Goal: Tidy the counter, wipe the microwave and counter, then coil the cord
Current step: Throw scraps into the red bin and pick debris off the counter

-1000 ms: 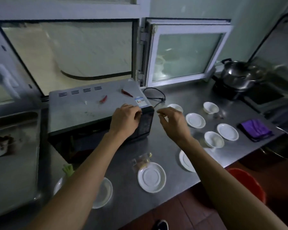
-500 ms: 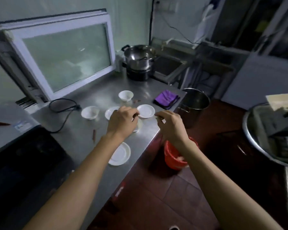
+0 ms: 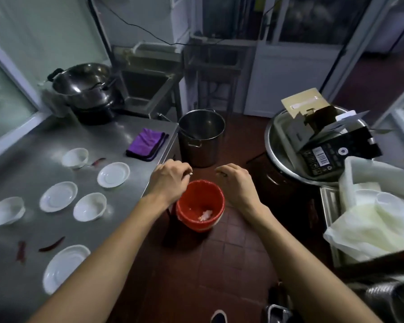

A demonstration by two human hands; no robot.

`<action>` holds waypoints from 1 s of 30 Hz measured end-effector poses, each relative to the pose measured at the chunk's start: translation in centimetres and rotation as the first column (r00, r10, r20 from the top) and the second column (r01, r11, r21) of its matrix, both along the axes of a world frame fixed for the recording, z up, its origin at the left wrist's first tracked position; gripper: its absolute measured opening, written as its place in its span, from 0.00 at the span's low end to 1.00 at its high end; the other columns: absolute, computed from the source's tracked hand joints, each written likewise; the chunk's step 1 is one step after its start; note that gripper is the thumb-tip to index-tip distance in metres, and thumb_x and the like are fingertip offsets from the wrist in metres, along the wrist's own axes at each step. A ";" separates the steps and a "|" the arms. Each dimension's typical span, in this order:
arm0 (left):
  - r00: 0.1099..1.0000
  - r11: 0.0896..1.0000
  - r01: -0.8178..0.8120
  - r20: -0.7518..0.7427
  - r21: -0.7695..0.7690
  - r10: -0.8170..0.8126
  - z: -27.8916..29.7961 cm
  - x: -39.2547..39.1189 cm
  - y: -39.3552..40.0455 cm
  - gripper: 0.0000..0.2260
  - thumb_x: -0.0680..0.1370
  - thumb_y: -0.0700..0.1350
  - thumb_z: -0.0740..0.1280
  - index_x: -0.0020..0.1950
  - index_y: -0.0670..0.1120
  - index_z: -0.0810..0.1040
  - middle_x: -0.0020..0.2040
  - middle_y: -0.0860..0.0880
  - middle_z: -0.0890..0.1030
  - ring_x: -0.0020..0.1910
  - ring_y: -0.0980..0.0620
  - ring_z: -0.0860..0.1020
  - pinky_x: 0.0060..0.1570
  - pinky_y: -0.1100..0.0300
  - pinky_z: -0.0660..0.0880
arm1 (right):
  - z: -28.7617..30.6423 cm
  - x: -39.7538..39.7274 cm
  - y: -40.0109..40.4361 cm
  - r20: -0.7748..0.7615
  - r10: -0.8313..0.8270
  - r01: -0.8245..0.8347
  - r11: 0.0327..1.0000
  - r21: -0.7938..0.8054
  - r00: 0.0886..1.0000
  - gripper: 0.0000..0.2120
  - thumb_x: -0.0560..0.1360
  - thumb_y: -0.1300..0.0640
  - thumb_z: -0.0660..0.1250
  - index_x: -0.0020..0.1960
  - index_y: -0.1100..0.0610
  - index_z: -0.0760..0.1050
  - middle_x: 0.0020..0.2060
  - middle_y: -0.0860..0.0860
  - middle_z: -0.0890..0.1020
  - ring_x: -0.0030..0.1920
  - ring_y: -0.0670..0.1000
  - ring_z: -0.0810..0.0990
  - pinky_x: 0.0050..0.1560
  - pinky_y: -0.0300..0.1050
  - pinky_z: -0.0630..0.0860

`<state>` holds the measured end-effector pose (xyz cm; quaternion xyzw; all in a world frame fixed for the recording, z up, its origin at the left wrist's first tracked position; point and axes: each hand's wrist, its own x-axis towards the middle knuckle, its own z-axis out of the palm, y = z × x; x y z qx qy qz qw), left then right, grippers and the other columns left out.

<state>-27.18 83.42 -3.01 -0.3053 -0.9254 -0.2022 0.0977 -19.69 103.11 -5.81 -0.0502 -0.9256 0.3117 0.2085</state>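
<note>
Steel counter [image 3: 131,134] holds scattered white dishes [image 3: 113,174] (chillies [image 3: 51,244] too).

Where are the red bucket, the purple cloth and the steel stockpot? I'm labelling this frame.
red bucket [image 3: 197,191]: head view, on its inner back wall.
purple cloth [image 3: 147,143]: head view, on the middle of its folded top.
steel stockpot [image 3: 200,148]: head view, on its outer front wall.

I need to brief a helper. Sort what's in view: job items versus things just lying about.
Job: purple cloth; red chillies; white dishes; red bin; counter; left hand; right hand.
Lying about: steel stockpot; wok; cardboard boxes.
</note>
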 end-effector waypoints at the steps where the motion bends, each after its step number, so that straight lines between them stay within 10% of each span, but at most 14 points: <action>1: 1.000 1.000 0.013 0.008 -0.007 -0.013 -0.2 -0.5 1.0 0.05 0.75 0.43 0.70 0.49 0.48 0.83 0.46 0.49 0.84 0.50 0.44 0.79 0.49 0.51 0.75 | -0.5 -0.1 0.9 0.012 -0.015 0.015 1.000 0.000 1.000 0.07 0.76 0.61 0.69 0.52 0.57 0.84 0.48 0.52 0.84 0.47 0.53 0.82 0.48 0.48 0.79; 30: 0.861 0.998 -0.044 0.506 -0.048 0.063 -18.8 -28.1 9.0 0.05 0.74 0.41 0.71 0.49 0.48 0.83 0.46 0.48 0.83 0.49 0.43 0.78 0.51 0.50 0.75 | -16.7 -26.4 6.3 0.574 -0.027 0.063 0.997 -0.043 0.818 0.11 0.74 0.61 0.68 0.54 0.55 0.84 0.47 0.52 0.84 0.47 0.54 0.82 0.49 0.46 0.77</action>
